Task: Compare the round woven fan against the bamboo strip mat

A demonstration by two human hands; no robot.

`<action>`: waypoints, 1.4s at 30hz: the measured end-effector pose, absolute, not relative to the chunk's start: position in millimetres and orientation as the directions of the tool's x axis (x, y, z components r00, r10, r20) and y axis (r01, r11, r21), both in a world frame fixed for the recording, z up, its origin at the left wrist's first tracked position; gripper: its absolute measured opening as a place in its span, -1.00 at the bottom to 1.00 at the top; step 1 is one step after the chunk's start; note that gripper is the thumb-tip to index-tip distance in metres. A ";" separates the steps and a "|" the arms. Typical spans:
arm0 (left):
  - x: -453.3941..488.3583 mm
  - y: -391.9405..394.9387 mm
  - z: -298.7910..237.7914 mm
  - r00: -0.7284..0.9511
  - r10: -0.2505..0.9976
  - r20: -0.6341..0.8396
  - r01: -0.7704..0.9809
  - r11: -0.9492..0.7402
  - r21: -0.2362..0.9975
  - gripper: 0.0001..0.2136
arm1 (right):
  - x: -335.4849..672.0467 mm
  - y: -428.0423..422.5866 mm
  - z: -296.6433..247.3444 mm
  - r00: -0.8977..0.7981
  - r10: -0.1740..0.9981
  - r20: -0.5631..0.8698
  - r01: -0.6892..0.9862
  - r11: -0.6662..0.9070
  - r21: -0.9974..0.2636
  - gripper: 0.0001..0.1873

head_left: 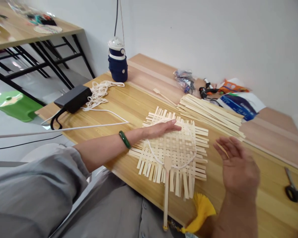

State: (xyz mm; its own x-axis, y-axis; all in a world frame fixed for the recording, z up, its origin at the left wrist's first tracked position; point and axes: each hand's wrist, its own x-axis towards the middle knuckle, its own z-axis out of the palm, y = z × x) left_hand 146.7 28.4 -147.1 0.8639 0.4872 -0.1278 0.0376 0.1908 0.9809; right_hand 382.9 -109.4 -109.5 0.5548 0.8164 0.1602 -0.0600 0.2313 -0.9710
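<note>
A woven mat of pale bamboo strips (175, 147) lies on the wooden table (129, 102) in front of me. My left hand (161, 129) rests flat on the mat's upper left part, fingers stretched out, with a green bangle on the wrist. A white cord loop (152, 155) and a wooden handle (167, 185) lie on the mat, the handle pointing toward me. My right hand (238, 168) hovers right of the mat, palm up, fingers apart and blurred, with a thin strip lying across the fingers. A yellow tassel (201, 211) hangs at the table's near edge.
A pile of loose bamboo strips (211, 114) lies beyond the mat. Black scissors (295, 191) sit at the right. A glue gun (208, 91), packets, a blue bottle (118, 64), a black box (73, 97) and white cord (99, 92) stand farther back. A second table is at far left.
</note>
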 end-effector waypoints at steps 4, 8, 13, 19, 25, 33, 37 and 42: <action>147.5 21.4 -144.9 0.843 0.532 -0.077 0.151 -0.097 0.984 -0.32 | 361.0 -112.1 -123.5 0.204 0.926 0.318 0.601 0.138 -0.787 -0.59; 149.8 11.0 -146.7 0.868 0.495 0.036 0.248 -0.495 0.833 -0.35 | 339.5 -108.3 -158.0 -0.164 0.937 0.309 0.865 0.287 -0.412 -0.35; 152.0 1.4 -150.0 0.899 0.431 0.078 0.278 -0.699 0.658 -0.39 | 327.9 -108.7 -186.1 -0.245 0.911 0.333 0.942 0.304 -0.140 -0.28; 139.5 -26.5 -146.5 0.883 0.459 0.101 0.388 -0.834 0.393 -0.28 | 328.3 -110.3 -186.8 -0.283 0.894 0.348 0.944 0.324 -0.064 -0.27; 106.8 -35.8 -163.8 0.869 0.473 0.145 0.414 -0.857 0.307 -0.17 | 326.5 -110.2 -185.9 -0.268 0.895 0.358 0.951 0.304 -0.050 -0.29; 109.3 -16.4 -171.5 0.865 0.471 0.170 0.418 -0.866 0.275 -0.16 | 331.0 -92.7 -188.0 -0.264 0.888 0.377 0.952 0.303 -0.046 -0.32; 109.8 5.0 -173.4 0.873 0.459 0.165 0.402 -0.869 0.289 -0.18 | 329.9 -75.5 -191.0 -0.234 0.886 0.400 0.958 0.281 -0.064 -0.33; 108.6 19.4 -171.4 0.876 0.459 0.146 0.402 -0.863 0.305 -0.22 | 325.5 -64.7 -192.3 -0.204 0.894 0.399 0.958 0.267 -0.108 -0.34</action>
State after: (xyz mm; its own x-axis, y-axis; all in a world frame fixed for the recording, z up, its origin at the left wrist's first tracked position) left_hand 108.6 19.4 -171.4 0.8763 0.4591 0.1460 0.4015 -0.8635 0.3054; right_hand 325.5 -64.7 -192.3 -0.2045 0.8940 0.3986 0.9577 0.2670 -0.1077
